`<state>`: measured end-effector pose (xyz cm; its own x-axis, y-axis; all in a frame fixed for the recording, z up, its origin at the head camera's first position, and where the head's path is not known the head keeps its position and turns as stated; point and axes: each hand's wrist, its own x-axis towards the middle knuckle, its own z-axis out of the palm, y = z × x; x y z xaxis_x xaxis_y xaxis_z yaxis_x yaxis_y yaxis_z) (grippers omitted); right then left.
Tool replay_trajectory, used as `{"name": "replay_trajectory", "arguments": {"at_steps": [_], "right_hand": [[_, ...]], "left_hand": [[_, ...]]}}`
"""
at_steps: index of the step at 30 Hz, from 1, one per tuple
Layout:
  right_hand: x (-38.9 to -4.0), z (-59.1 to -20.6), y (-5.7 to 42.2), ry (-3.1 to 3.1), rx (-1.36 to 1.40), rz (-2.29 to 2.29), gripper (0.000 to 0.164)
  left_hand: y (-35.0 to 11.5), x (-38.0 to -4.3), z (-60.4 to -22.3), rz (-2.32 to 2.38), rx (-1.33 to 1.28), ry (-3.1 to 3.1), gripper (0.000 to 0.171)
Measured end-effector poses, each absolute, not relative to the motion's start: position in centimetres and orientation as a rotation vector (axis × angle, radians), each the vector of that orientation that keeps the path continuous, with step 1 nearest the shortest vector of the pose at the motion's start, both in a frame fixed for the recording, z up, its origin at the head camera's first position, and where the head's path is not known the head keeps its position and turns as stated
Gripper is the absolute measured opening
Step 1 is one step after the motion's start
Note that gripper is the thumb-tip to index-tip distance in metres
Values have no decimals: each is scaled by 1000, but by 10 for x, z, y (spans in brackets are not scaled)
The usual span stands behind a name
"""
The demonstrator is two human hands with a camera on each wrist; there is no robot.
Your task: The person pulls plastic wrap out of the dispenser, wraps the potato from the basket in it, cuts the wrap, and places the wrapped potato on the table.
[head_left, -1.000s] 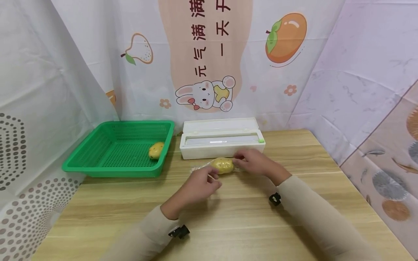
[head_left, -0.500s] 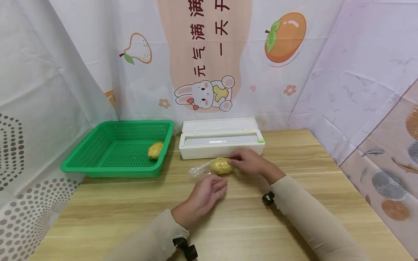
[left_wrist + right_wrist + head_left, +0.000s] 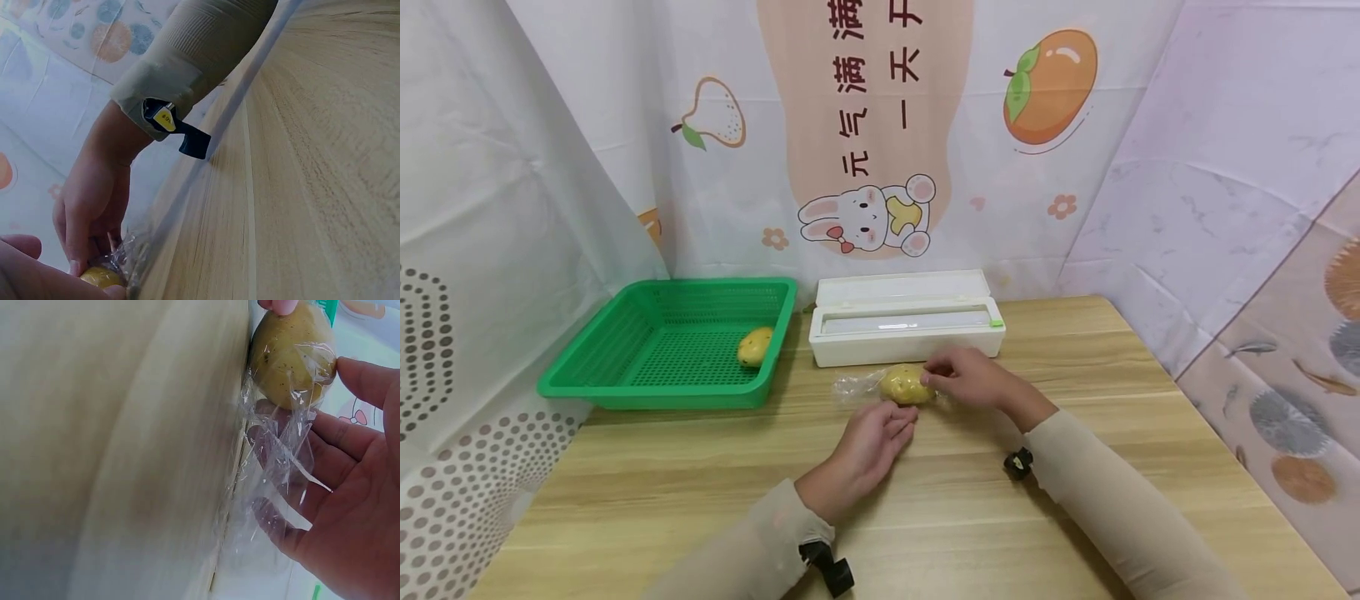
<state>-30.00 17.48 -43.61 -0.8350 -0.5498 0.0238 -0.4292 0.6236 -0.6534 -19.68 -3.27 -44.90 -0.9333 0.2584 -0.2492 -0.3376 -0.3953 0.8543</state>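
A yellow potato (image 3: pixel 901 384) lies on the table, wrapped in clear cling film (image 3: pixel 856 386) whose loose end spreads to the left. My right hand (image 3: pixel 977 383) holds the potato's right end. In the right wrist view its thumb presses the potato (image 3: pixel 290 353), and its other fingers reach behind the crumpled film (image 3: pixel 275 469) that trails from that end. My left hand (image 3: pixel 868 446) lies on the near side with relaxed fingers, palm partly turned up. Its fingertips touch the potato's near edge; in the left wrist view a fingertip overlaps the potato (image 3: pixel 100 277).
Just behind the potato stands a white cling film box (image 3: pixel 906 343) with its lid raised and a roll inside. A green basket (image 3: pixel 647 390) at the left holds another potato (image 3: pixel 755 347). A printed curtain (image 3: pixel 970 233) hangs behind the wooden table (image 3: pixel 940 533).
My left hand has come off the film's left side to the potato's near edge, turning its palm up. My right hand has shifted slightly left onto the potato's end.
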Motion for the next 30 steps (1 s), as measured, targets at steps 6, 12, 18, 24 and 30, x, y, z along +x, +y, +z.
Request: {"name": "replay_trajectory", "arguments": {"at_steps": [6, 12, 18, 24, 30], "right_hand": [[-293, -438, 176, 2696, -795, -995, 29], [-282, -435, 178, 2735, -757, -1027, 25], [-266, -429, 177, 2721, -716, -1029, 24], [-250, -424, 175, 2764, -694, -989, 25], [-231, -417, 171, 2799, -641, -952, 22]], "left_hand": [[-35, -196, -450, 2335, -104, 1531, 58], [-36, -194, -448, 2252, -79, 1646, 47], [-41, -191, -445, 2193, -39, 1735, 52], [-47, -193, -444, 2161, -35, 1736, 43], [-53, -191, -443, 2137, -29, 1754, 40]]}}
